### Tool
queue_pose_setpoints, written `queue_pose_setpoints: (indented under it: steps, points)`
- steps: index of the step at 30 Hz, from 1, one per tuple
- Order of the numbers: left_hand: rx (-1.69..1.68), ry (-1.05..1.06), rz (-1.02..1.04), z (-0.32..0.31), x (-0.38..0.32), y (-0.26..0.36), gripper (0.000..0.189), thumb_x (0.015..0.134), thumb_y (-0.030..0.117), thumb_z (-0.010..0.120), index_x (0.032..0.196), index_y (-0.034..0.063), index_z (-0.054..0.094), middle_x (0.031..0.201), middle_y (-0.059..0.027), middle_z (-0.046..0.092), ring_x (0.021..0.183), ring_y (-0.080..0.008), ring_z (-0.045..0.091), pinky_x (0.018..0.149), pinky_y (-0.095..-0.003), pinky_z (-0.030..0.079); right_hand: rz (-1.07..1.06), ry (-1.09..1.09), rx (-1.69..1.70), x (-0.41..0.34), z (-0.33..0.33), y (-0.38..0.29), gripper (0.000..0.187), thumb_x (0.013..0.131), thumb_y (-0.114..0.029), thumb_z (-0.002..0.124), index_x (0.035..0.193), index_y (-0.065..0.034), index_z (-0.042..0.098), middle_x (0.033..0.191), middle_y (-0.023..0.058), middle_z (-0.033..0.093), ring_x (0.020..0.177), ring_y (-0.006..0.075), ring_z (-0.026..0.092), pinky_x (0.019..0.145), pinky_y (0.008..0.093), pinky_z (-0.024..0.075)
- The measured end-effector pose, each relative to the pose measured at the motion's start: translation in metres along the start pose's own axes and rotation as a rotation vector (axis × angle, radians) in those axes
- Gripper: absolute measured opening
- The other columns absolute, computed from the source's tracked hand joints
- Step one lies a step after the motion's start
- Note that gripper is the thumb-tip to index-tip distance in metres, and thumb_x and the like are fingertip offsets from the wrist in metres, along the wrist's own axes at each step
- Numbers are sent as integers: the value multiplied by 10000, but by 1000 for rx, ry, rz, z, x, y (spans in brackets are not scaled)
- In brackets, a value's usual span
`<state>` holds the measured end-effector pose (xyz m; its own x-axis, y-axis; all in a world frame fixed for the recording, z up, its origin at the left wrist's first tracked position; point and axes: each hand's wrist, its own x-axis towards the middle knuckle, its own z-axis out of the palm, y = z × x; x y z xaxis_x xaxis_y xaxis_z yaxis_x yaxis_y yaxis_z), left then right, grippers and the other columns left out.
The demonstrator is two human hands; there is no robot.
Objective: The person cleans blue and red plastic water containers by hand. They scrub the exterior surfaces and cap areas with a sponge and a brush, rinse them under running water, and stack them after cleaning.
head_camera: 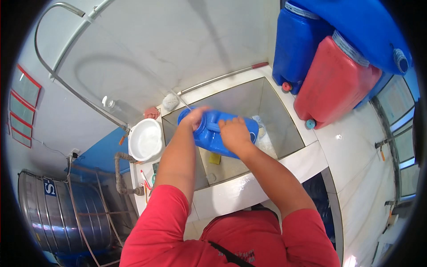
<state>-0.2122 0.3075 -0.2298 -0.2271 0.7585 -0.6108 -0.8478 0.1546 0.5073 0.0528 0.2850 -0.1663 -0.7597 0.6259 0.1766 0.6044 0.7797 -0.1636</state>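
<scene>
A blue plastic jerrycan (217,130) lies tilted on its side above a tiled sink basin (283,130), its wide mouth to the left. My right hand (235,133) is closed around its moulded handle. At the mouth is my left hand (196,117), slightly blurred; its fingers are partly hidden, so its grip is unclear. A thin stream of water (180,97) from the curved metal faucet (78,12) falls onto the mouth. In the basin, below the jerrycan, lie a yellow-green sponge (215,158) and a whitish cloth or bag (265,142).
A white plastic basin (145,140) sits on the left ledge, near a pale scrubbing ball (170,101) and a pinkish cloth (151,113). A metal rod with a red grip (230,76) lies along the back ledge. Red (333,80) and blue (297,40) jerrycans stand at the right.
</scene>
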Motion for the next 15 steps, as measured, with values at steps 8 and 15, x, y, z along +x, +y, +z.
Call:
queue_pose_setpoints:
  steps: [8, 15]
  points:
    - [2248, -176, 506, 51, -82, 12, 433, 996, 386, 575, 1162, 2, 685, 1013, -322, 696, 1027, -421, 689, 867, -491, 533, 135, -21, -61, 29, -5, 14, 260, 962, -164, 505, 1175, -146, 652, 1130, 137, 695, 1130, 347, 627, 1085, 503, 420]
    - [1830, 62, 1389, 20, -144, -34, 558, 1027, 377, 527, 1502, 97, 441, 1306, -234, 635, 1257, -368, 597, 1161, -594, 294, -167, -172, 7, 69, -12, 48, 409, 828, -90, 678, 1230, -165, 679, 1155, 137, 686, 1155, 344, 615, 1028, 495, 460]
